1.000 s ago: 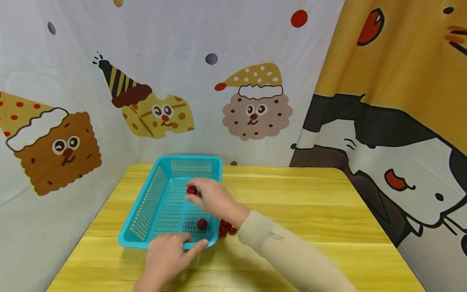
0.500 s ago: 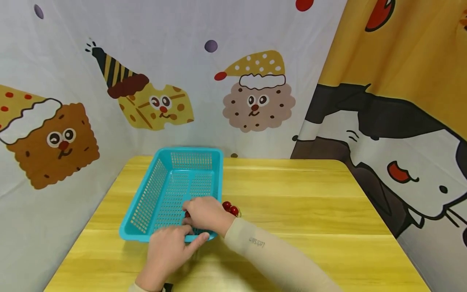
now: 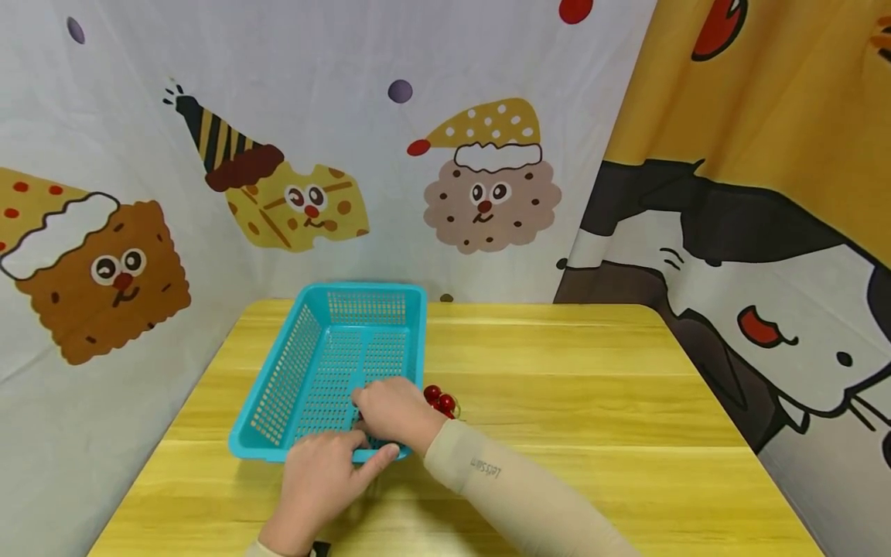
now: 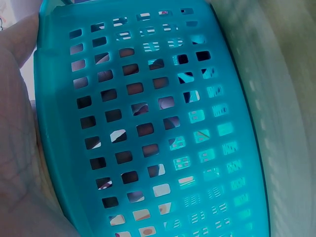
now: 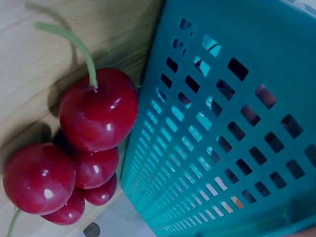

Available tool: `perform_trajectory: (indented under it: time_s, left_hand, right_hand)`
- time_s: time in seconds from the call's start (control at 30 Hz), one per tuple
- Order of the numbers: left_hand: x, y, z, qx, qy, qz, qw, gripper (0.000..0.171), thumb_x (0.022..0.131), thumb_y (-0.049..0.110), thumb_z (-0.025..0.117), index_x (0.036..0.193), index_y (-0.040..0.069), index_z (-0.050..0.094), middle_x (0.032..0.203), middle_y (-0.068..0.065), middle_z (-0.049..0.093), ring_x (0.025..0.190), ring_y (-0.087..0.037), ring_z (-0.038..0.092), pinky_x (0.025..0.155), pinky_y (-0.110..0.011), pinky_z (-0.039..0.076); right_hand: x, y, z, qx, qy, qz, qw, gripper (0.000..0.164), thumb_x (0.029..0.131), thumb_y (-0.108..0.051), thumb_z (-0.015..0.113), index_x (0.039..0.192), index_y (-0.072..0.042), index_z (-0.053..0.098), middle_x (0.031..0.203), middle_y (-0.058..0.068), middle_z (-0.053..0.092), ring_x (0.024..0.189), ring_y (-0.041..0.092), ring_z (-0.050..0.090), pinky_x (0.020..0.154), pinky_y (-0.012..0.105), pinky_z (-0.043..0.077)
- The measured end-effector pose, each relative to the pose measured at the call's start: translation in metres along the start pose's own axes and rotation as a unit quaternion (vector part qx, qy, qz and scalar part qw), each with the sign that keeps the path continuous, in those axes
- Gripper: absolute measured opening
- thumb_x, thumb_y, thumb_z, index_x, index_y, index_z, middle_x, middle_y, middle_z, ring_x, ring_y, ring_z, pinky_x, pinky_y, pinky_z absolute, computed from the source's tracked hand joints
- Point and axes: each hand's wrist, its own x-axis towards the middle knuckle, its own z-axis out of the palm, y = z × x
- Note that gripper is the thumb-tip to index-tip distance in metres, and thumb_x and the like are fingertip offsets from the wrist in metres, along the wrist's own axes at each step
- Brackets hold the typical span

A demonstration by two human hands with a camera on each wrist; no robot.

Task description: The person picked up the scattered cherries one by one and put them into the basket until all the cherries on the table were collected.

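Observation:
A turquoise perforated plastic basket (image 3: 327, 371) stands on the left part of the table. My left hand (image 3: 323, 468) grips its near rim, with the thumb lying along the outside and the fingers over the edge. My right hand (image 3: 400, 414) reaches down inside the basket's near right corner. Its fingertips are mostly hidden, and what they hold cannot be made out. Several shiny red cherries (image 3: 440, 400) with green stems lie on the table against the basket's right side. In the right wrist view these cherries (image 5: 98, 116) sit close beside the basket wall (image 5: 237, 118).
The yellow wood-grain table (image 3: 571, 387) extends to the right of the basket. A white cloth with cartoon figures (image 3: 490, 197) hangs behind it. On the right hangs a curtain (image 3: 738, 139) printed with a large cartoon animal.
My right hand has come from the basket's middle, where it was at cherries, to the near right corner. It covers the cherry that lay there. My left hand stays on the rim.

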Motion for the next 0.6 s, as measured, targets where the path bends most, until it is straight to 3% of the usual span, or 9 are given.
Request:
perform_trajectory:
  time_s: [0.23, 0.6]
  left_hand:
    - [0.002, -0.0006, 0.0003, -0.001, 0.016, 0.006, 0.9998, 0.049, 0.081, 0.075, 0.058, 0.061, 0.03, 0.058, 0.051, 0.01, 0.05, 0.046, -0.016, 0.051, 0.04, -0.033, 0.036]
    - [0.0007, -0.0008, 0.0013, 0.0, -0.003, -0.004, 1.0, 0.05, 0.082, 0.076, 0.056, 0.064, 0.03, 0.061, 0.053, 0.011, 0.052, 0.048, -0.015, 0.052, 0.043, -0.033, 0.038]
  right_hand:
    - [0.0015, 0.0012, -0.0008, -0.005, -0.011, 0.001, 1.0, 0.025, 0.095, -0.048, 0.062, 0.083, -0.026, 0.059, 0.071, -0.008, 0.059, 0.057, 0.006, 0.051, 0.051, 0.027, 0.05]
    - [0.0002, -0.0003, -0.0018, -0.017, -0.021, 0.001, 1.0, 0.022, 0.096, -0.048, 0.06, 0.089, -0.027, 0.062, 0.077, -0.007, 0.063, 0.062, 0.007, 0.055, 0.053, 0.028, 0.051]
